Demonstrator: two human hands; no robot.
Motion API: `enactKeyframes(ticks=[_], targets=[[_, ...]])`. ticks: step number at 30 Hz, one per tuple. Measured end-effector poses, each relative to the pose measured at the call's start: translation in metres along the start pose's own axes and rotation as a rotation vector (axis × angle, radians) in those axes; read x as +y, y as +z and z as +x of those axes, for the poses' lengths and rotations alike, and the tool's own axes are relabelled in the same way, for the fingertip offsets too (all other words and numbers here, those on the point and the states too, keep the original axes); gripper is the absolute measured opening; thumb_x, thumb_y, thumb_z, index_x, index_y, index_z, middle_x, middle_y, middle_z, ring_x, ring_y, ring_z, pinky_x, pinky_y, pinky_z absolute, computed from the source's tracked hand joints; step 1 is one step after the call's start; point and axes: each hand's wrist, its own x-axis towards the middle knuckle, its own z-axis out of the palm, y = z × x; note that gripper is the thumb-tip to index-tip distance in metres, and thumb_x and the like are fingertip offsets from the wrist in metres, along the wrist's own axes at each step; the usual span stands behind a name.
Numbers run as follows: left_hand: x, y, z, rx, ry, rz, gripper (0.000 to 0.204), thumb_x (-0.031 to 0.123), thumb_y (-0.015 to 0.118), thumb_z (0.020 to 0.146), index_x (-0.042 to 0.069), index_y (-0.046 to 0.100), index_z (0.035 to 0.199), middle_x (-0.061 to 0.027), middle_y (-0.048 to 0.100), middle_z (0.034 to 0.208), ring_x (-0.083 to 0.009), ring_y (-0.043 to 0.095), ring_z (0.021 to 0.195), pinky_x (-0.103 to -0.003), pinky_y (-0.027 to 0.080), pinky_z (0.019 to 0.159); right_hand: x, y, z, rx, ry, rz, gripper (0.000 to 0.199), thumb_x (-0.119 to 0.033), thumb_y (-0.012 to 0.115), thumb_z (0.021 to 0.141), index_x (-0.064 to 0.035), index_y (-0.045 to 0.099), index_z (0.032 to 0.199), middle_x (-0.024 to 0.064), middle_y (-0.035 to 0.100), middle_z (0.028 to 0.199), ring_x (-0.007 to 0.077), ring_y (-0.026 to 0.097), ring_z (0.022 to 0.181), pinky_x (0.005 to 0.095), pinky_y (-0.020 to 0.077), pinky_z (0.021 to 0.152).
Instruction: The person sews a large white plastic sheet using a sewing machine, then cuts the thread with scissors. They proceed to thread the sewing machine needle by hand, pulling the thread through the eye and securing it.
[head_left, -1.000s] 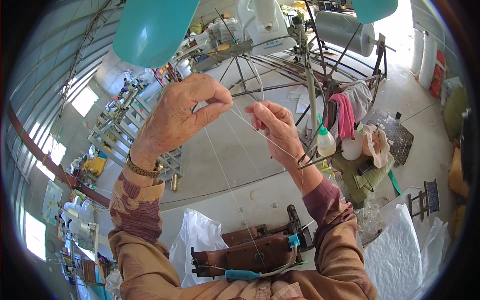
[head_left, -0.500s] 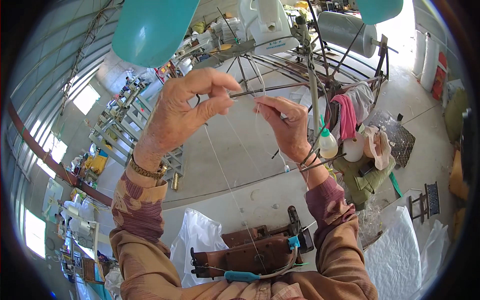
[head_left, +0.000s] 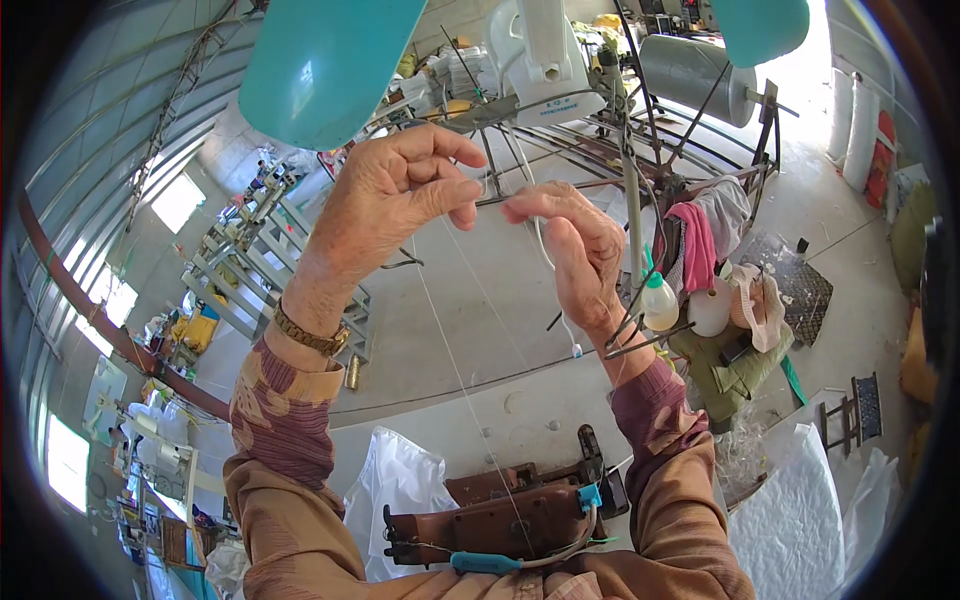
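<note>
My left hand point(head_left: 385, 205) is raised at the upper middle, its fingers curled and the thumb pressed toward them on a thin white thread point(head_left: 455, 355). The thread runs down to a brown sewing machine point(head_left: 490, 525) with a blue cable fitting, low in front of my body. Opposite, a short gap away, my right hand point(head_left: 580, 250) has its fingers stretched to the left and its thumb apart, with nothing visible in it. Behind this hand hangs a white cord point(head_left: 540, 240). A teal cone-shaped object point(head_left: 320, 75) hangs above my left hand.
A metal stand point(head_left: 630, 170) rises beside my right hand, with a green-capped squeeze bottle point(head_left: 659, 303) and a pink cloth point(head_left: 693, 240) near it. White sheeting point(head_left: 400, 490) lies left of the machine. A grey roller point(head_left: 695, 78) stands far right, and a small black-topped stool point(head_left: 865, 408) stands at right.
My right hand has parted its thumb from its fingers and come off the thread it was pinching. My left hand has shifted slightly right; the white cord hangs differently.
</note>
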Motion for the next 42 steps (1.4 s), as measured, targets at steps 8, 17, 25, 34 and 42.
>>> enactKeyframes(ticks=[8,17,25,34,42], targets=[[-0.007,-0.004,0.004,-0.028,-0.027,-0.163,0.031,0.014,0.068,0.088,-0.006,0.062,0.111,-0.0065,0.065,0.076,-0.0127,0.061,0.068,-0.026,0.051,0.066,-0.001,0.014,0.015,0.011,-0.062,-0.023,0.015,0.007,0.052,0.081,-0.0013,0.06,0.09,0.0091,0.062,0.087,0.0194,0.061,0.079,0.0307,0.0488,0.073],[-0.01,-0.003,0.006,-0.079,-0.019,-0.24,0.03,0.016,0.069,0.087,-0.006,0.065,0.107,-0.0051,0.063,0.073,-0.0115,0.06,0.066,-0.025,0.051,0.063,-0.006,0.013,0.018,-0.111,-0.091,-0.107,0.02,0.012,0.048,0.074,-0.001,0.057,0.087,0.0094,0.06,0.083,0.0219,0.061,0.077,0.0313,0.0489,0.07],[-0.01,-0.005,0.007,-0.126,-0.02,-0.253,0.025,0.015,0.07,0.086,-0.005,0.066,0.101,-0.0056,0.064,0.071,-0.0112,0.061,0.065,-0.025,0.051,0.06,-0.008,0.012,0.021,-0.156,-0.085,-0.106,0.021,0.012,0.046,0.073,-0.0011,0.056,0.085,0.0089,0.058,0.081,0.0219,0.06,0.073,0.0315,0.0486,0.069],[-0.014,-0.004,0.008,-0.144,-0.019,-0.268,0.019,0.015,0.071,0.086,-0.002,0.067,0.093,-0.0054,0.065,0.072,-0.0113,0.062,0.064,-0.025,0.051,0.06,-0.009,0.012,0.022,-0.2,-0.074,-0.099,0.022,0.012,0.045,0.07,-0.0016,0.055,0.084,0.0087,0.056,0.078,0.0215,0.058,0.07,0.0308,0.0476,0.066],[-0.013,-0.002,0.007,-0.152,-0.002,-0.259,0.017,0.017,0.068,0.088,0.0,0.064,0.087,-0.0025,0.061,0.07,-0.0086,0.058,0.063,-0.023,0.048,0.059,-0.006,0.007,0.022,-0.243,-0.072,-0.095,0.02,0.01,0.047,0.072,-0.0016,0.056,0.086,0.0096,0.057,0.083,0.0225,0.058,0.075,0.0324,0.0479,0.07]])
